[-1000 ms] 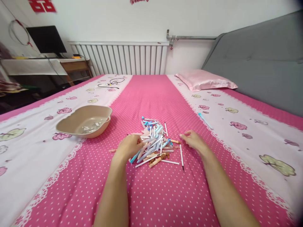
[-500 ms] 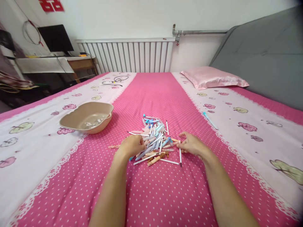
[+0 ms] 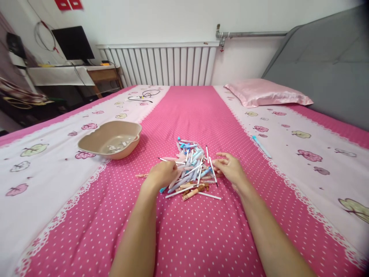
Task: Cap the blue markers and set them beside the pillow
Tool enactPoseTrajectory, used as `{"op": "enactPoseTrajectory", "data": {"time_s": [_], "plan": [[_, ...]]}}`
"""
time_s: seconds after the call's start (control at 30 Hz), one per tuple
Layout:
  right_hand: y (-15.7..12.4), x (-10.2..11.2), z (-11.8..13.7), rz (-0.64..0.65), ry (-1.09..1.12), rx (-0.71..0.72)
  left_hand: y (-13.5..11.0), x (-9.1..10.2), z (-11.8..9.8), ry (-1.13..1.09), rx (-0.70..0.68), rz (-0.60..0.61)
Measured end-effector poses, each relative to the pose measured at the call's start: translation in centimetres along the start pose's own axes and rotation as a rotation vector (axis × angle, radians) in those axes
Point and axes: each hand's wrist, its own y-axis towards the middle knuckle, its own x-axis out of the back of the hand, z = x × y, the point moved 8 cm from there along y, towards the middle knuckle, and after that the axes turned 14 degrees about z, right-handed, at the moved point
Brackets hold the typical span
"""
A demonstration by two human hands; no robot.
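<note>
A heap of pens and refills (image 3: 190,161), blue, white, pink and brown, lies on the pink dotted bedspread (image 3: 198,238). My left hand (image 3: 162,174) rests on the heap's left side with its fingers curled around pens. At the heap's right edge my right hand (image 3: 229,168) pinches a thin white refill with a black tip (image 3: 213,172), lifted at a slant.
A beige scalloped bowl (image 3: 111,139) with small white bits stands to the left. One blue pen (image 3: 261,146) lies apart on the right. Farther off are a pink pillow (image 3: 266,93), a black cable (image 3: 144,95), a grey headboard (image 3: 328,65), a radiator (image 3: 164,63) and a desk with a monitor (image 3: 73,43).
My right hand moved left to the heap and picked up the white refill that lay flat at its right. The camera turned slightly left. My left hand stayed on the heap.
</note>
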Motion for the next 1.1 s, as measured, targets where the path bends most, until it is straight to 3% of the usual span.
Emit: {"op": "enactPoseTrajectory", "data": {"time_s": [0.17,0.33,0.5,0.6,0.73,0.9,1.1], "plan": [[0.1,0.4,0.6,-0.059,-0.207,0.106,0.0,0.3,0.3,-0.007,-0.003,-0.036],[-1.4,-0.2,4.2,-0.109,-0.437,0.260,0.0,0.6,0.5,-0.014,-0.019,-0.064],[-2.8,-3.5,6.5,0.062,-0.630,0.435,-0.1,0.7,0.7,-0.036,-0.052,-0.078],[-3.1,-5.3,6.3,0.165,-0.822,0.438,-0.3,1.1,0.7,-0.062,-0.108,-0.096],[-3.1,-6.1,5.8,0.190,-1.002,0.394,-0.7,1.8,0.8,-0.172,-0.174,-0.156],[-2.8,-6.4,5.3,0.197,-1.057,0.380,-0.6,2.6,1.5,-0.201,-0.093,-0.325],[-2.6,-6.5,5.0,0.175,-1.038,0.403,0.3,2.3,2.4,-0.215,0.004,-0.367]]}}
